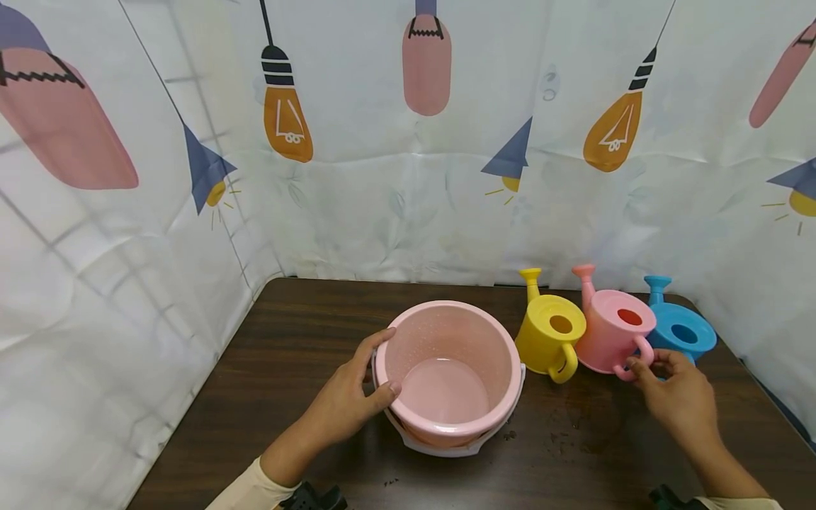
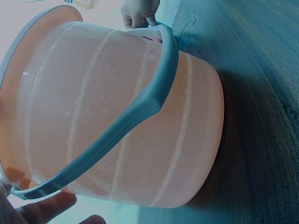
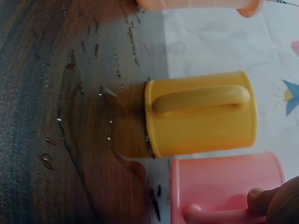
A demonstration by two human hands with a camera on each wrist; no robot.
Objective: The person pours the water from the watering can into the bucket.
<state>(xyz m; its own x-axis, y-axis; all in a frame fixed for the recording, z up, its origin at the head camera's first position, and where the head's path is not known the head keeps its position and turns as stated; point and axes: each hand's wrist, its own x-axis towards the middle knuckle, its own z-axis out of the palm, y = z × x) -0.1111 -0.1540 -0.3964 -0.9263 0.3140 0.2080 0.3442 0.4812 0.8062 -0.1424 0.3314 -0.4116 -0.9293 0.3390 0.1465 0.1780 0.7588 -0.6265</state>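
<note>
Bucket [image 1: 446, 347], yellow can [image 1: 542, 336], pink can [image 1: 613, 336] and blue can [image 1: 691, 333] on a dark, wood-grained bench [image 1: 306, 340].

Water drops [image 1: 561, 444] spot the bench right of lower centre; a pale, creased sheet [image 1: 357, 212] printed with orange bulbs [image 1: 287, 124] and blue lamps [image 1: 512, 152] fills the upper frame. At lower centre the left hand [image 1: 347, 397] grips the bucket's rim; well apart, at lower right, the right hand [image 1: 685, 397] pinches the pink can's handle.
</note>
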